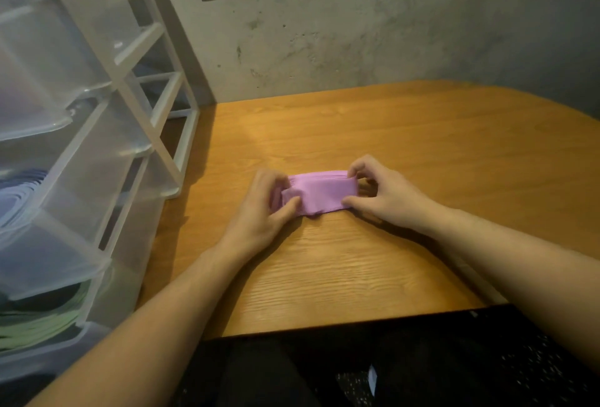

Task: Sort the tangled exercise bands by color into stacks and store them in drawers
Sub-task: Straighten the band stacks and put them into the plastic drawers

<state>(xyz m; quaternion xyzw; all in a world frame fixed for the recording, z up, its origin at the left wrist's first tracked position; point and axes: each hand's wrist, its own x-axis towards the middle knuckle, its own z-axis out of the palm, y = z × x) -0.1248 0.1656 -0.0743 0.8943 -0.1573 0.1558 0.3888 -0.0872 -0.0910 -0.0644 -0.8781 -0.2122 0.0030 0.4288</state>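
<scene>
A stack of pink exercise bands [319, 193] lies on the wooden table [357, 133], near its middle. My left hand [264, 211] pinches the stack's left end between thumb and fingers. My right hand [381, 190] pinches its right end, index finger on the top edge and thumb at the lower corner. At the left stands a drawer unit [97, 133] of clear plastic drawers in a white frame, with several drawers pulled out. One open drawer holds blue bands [19, 194]. A lower open drawer holds green bands [42, 322].
A grey concrete wall [357, 33] runs behind the table, with the lower edge of a white board at the top. The table's front edge is close to my dark-clothed lap [373, 361]. The drawer unit's frame touches the table's left side.
</scene>
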